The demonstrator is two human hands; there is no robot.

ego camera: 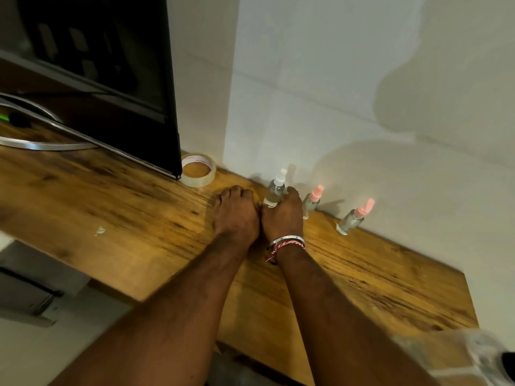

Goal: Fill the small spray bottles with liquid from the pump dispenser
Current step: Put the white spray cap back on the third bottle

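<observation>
Three small spray bottles are lined up along the back edge of a wooden table [362, 280], close to the white wall [334, 93]. The white-capped spray bottle [276, 190] stands furthest left, with the right hand [282, 215] curled around its lower part, so that the base is gripped. The left hand [235, 213] is laid on the tabletop just beside the right, touching it, with fingers bent under; nothing can be seen inside it, though the view of the palm is blocked. A pink-capped spray bottle [312, 201] is placed just right of the right hand, and a second pink-capped bottle [352, 218] is set further right, apart from it. A roll of clear tape [198, 170] is seen lying flat near the wall, beside the corner of a dark monitor [111, 65]. Bracelets [285, 243] are worn on the right wrist.
</observation>
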